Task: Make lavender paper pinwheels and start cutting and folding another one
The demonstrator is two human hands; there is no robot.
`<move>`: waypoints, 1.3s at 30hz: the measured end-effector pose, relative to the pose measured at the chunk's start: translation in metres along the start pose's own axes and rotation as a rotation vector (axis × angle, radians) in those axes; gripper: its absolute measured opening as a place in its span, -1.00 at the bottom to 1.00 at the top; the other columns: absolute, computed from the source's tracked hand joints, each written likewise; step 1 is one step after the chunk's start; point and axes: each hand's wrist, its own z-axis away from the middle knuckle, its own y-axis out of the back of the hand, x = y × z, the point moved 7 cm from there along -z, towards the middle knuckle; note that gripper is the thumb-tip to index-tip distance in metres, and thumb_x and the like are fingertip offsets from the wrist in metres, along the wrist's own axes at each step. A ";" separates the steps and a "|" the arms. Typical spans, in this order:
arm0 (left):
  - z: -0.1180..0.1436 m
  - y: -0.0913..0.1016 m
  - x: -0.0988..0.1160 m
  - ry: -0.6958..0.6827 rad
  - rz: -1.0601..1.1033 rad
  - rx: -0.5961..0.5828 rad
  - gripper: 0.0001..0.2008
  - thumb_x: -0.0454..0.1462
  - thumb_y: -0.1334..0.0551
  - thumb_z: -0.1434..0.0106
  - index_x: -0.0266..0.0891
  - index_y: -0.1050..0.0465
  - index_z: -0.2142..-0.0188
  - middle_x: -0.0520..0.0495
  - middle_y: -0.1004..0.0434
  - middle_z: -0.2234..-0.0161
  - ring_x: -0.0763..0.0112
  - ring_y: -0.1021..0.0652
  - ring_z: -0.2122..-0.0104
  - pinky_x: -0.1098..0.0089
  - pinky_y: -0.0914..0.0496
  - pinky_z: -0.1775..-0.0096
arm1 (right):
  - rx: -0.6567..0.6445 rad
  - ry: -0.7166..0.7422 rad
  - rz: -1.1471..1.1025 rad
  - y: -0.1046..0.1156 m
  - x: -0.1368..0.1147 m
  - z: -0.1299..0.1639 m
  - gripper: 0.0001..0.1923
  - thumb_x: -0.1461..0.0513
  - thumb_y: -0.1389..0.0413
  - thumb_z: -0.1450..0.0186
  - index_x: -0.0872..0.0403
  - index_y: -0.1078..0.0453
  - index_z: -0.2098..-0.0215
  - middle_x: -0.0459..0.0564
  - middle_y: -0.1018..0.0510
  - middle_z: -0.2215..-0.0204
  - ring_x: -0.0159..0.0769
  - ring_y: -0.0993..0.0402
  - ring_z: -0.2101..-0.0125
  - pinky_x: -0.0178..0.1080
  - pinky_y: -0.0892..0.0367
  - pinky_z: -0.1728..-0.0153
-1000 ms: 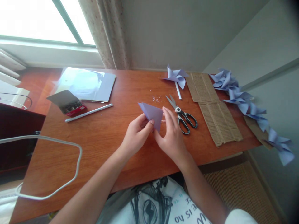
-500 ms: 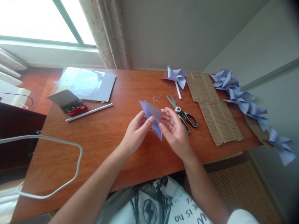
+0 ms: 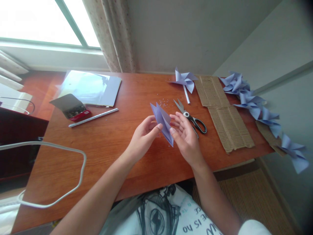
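Observation:
A folded sheet of purple paper (image 3: 163,122) is held above the desk between my two hands, its pointed corners standing up and its layers slightly parted. My left hand (image 3: 144,135) pinches its left side, thumb on the near face and fingers behind. On the other side, my right hand (image 3: 184,137) grips the right edge between thumb and fingers. Just beyond my right hand lie scissors (image 3: 187,115) with black and white handles, blades apart, one handle partly hidden by that hand. Small paper bits (image 3: 165,102) are scattered behind the folded paper.
A paper pinwheel (image 3: 184,80) on a white stick lies at the back, near corrugated cardboard (image 3: 226,120). Several more pinwheels (image 3: 251,98) line the right edge. To the left are a red box (image 3: 78,112), a paper stick (image 3: 94,117), a plastic-covered stack (image 3: 93,88) and a white cable (image 3: 81,169).
The folded paper has turned more upright and shifted slightly right, its layers now showing more edge-on. Both hands have moved only a little and keep hold of it.

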 end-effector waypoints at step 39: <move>0.004 0.001 0.002 0.079 -0.009 0.063 -0.62 -0.02 -0.32 -0.29 -0.25 -0.53 0.07 -0.12 -0.67 0.19 0.28 -0.61 0.26 0.37 -0.42 0.19 | -0.017 -0.025 -0.024 0.005 -0.001 0.004 -0.45 0.08 -0.11 -0.43 -0.06 -0.16 -0.33 0.12 -0.40 -0.29 -0.08 -0.38 -0.26 0.06 -0.36 -0.25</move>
